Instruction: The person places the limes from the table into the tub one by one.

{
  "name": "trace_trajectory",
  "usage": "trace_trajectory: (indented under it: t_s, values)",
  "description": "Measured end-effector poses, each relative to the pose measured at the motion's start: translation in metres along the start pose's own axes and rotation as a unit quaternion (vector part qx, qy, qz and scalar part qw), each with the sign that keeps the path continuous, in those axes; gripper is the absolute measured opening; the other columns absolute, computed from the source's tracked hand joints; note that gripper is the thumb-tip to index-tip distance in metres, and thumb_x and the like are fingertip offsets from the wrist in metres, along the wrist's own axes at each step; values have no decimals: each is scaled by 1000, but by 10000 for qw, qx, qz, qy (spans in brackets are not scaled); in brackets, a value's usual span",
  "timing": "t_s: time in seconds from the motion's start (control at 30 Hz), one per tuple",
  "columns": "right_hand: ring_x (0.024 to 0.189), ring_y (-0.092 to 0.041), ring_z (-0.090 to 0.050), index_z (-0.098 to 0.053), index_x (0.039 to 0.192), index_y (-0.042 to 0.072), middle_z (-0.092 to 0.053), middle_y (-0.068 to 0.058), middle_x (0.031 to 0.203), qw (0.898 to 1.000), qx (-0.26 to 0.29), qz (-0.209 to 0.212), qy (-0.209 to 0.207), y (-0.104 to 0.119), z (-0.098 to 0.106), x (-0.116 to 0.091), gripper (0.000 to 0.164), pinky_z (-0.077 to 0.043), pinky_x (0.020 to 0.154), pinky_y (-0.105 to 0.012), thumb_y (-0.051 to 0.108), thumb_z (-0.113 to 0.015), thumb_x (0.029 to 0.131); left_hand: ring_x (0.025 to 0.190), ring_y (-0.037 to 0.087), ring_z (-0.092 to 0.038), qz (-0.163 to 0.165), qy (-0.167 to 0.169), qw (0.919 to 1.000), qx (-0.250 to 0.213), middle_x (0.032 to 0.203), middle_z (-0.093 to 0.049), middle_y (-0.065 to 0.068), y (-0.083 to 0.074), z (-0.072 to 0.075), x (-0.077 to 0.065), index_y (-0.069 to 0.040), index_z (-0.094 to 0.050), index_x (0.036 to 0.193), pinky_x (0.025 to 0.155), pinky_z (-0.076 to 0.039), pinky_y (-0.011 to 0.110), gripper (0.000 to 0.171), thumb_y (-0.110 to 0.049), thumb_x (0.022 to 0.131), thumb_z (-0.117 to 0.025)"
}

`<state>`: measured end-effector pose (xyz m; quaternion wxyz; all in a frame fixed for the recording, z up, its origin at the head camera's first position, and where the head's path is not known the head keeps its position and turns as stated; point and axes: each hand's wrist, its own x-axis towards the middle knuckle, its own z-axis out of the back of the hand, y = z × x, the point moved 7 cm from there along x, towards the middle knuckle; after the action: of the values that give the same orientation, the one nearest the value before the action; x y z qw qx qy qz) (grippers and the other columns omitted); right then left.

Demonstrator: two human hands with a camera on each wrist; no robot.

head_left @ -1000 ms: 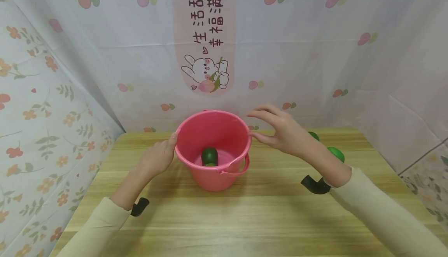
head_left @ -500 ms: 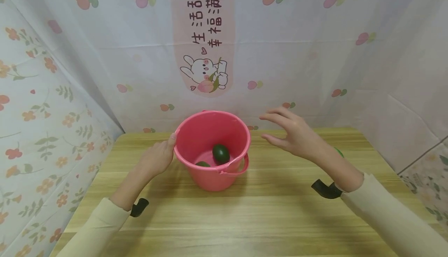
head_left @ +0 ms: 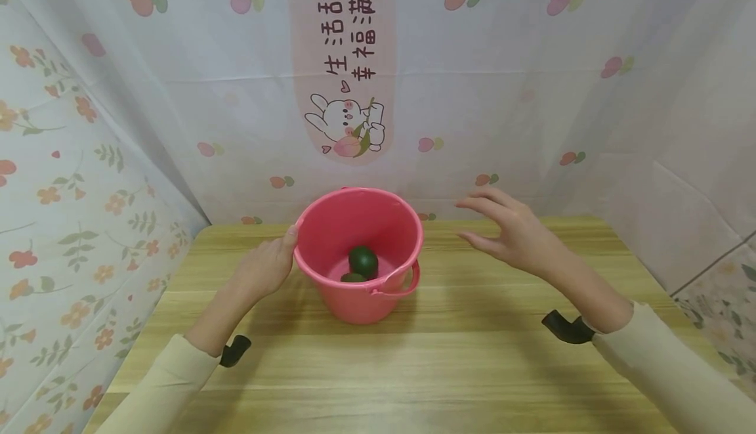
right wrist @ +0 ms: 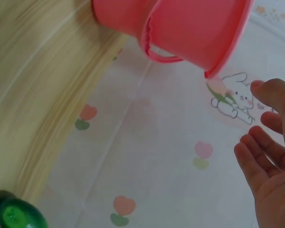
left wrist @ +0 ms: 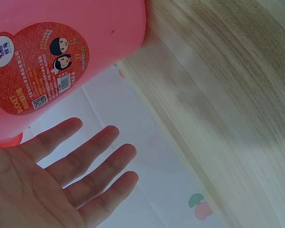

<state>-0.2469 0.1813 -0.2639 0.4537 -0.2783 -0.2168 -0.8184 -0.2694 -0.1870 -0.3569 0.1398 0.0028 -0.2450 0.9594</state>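
Note:
A pink bucket (head_left: 363,303) stands upright on the table, its handle (head_left: 407,283) hanging at the front right. Inside lie a dark green round fruit (head_left: 363,262) and a second green one (head_left: 353,278), partly hidden by the front rim. My left hand (head_left: 266,266) holds the left rim, thumb over the edge; the left wrist view shows its four fingers spread outside, below the bucket's label (left wrist: 42,71). To the right of the bucket, my right hand (head_left: 502,227) hovers with nothing in it, fingers loosely bent and thumb apart from them.
The right wrist view catches a shiny green round thing (right wrist: 21,213) on the table with a darker one behind it; my right arm covers that area in the head view. A printed curtain (head_left: 520,92) hangs right behind the wooden table (head_left: 354,381).
My right hand has drawn away to the right from the bucket's rim. The green fruits have rolled about inside the bucket. My left hand stays on the rim.

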Motion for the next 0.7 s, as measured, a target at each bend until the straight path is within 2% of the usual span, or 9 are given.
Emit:
trace_trajectory:
  t_s: [0.07, 0.17, 0.23, 0.3, 0.47, 0.7]
  values:
    - [106, -27, -64, -67, 123, 1, -63, -11, 121, 10000, -4, 2, -24, -2, 2, -4, 58, -52, 86, -35, 53, -56, 99, 86, 26, -61, -2, -11, 10000, -11, 92, -64, 5, 1, 0, 0, -17, -65, 84, 73, -48, 51, 73, -51, 110, -6]
    - [99, -26, -64, -67, 123, 1, -63, -11, 119, 10000, 26, 28, -58, -3, 5, -9, 57, -50, 77, -22, 52, -57, 100, 88, 27, -62, -13, -17, 10000, -26, 93, -65, 5, 1, 0, 0, -17, -66, 84, 74, -48, 52, 73, -51, 110, -6]
    - [96, -24, -63, -67, 123, 1, -63, -11, 118, 10000, 15, 21, -53, -5, 6, -12, 57, -47, 74, -18, 52, -57, 100, 89, 27, -63, -6, -17, 10000, -23, 94, -66, 5, 1, 0, 0, -17, -66, 85, 74, -49, 52, 74, -51, 110, -6]
    - [94, -23, -63, -67, 122, 1, -63, -11, 117, 10000, -6, 6, -46, -7, 7, -16, 57, -46, 75, -18, 52, -57, 100, 89, 27, -63, -4, -3, 10000, -32, 94, -66, 5, 1, 0, 1, -17, -66, 85, 74, -48, 52, 74, -51, 110, -6]
    - [97, -23, -63, -67, 120, 1, -64, -11, 116, 9999, -96, -101, -17, -11, 10, -24, 59, -42, 88, -16, 55, -55, 100, 90, 27, -62, -5, -18, 10000, -38, 96, -66, 6, 2, 0, 1, -17, -67, 87, 73, -48, 52, 73, -51, 110, -7]
    - [100, -27, -63, -67, 121, 2, -64, -10, 117, 9999, -76, -133, -49, -15, 14, -32, 59, -39, 93, -14, 55, -55, 100, 88, 27, -62, 11, 9, 10000, -48, 93, -64, 6, 1, -1, 1, -16, -66, 86, 73, -48, 52, 73, -51, 110, -6]
